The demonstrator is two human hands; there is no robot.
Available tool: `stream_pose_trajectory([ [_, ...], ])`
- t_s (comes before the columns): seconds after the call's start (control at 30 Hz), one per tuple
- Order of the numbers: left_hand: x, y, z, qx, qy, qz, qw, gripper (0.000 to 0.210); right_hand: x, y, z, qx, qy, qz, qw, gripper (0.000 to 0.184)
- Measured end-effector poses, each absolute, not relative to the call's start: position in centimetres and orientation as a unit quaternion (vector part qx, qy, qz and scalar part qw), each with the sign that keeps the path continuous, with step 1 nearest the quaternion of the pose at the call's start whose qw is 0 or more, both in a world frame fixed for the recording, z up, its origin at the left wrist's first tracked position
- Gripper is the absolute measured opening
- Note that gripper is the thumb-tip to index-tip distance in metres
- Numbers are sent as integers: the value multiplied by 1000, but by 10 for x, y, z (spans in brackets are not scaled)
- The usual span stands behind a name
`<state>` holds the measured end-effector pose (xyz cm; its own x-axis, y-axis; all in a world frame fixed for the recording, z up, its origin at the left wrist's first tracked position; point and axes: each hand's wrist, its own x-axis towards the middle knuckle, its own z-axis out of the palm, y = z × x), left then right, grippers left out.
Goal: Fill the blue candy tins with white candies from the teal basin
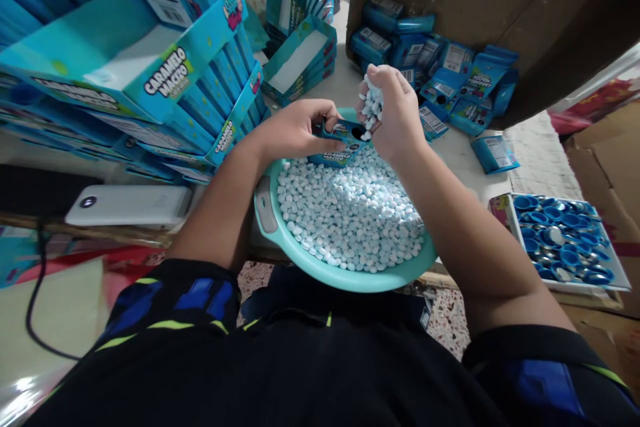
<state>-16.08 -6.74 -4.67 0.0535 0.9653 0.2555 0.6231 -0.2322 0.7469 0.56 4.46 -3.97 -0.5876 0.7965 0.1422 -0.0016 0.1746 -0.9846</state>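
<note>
Over the basin (280,227), our left hand (295,130) clamps a small blue pack (340,143) while our raised right hand (395,113) cups candies (373,107).

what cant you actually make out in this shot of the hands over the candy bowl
Head view, the only one:
- How full the small blue box is: the left hand covers most of it.
- How many candies the right hand holds: the fingers curl round them.
- The far rim of the teal bowl: both hands hide it.
- Small print on the filled packs in the carton: too small.
- The tray of blue caps: blurred.
</note>
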Motion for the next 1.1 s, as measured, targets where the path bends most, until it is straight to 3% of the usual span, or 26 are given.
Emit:
stream_pose_trajectory([
  [0.27,-163,-65,-45,685,563,363,288,44,4,43,-39,-310,-690,551,352,51],
  [0.5,-162,-66,-45,683,559,367,292,43,7,47,-45,-268,-731,551,301,53],
  [0.77,-160,-68,-46,678,565,371,289,43,6,45,-44,-312,-683,560,350,53],
  [1.0,-160,-67,-46,690,541,382,293,40,7,41,-39,-255,-764,534,258,57],
  [1.1,-158,-68,-44,684,547,382,295,41,8,39,-39,-280,-728,546,307,56],
])
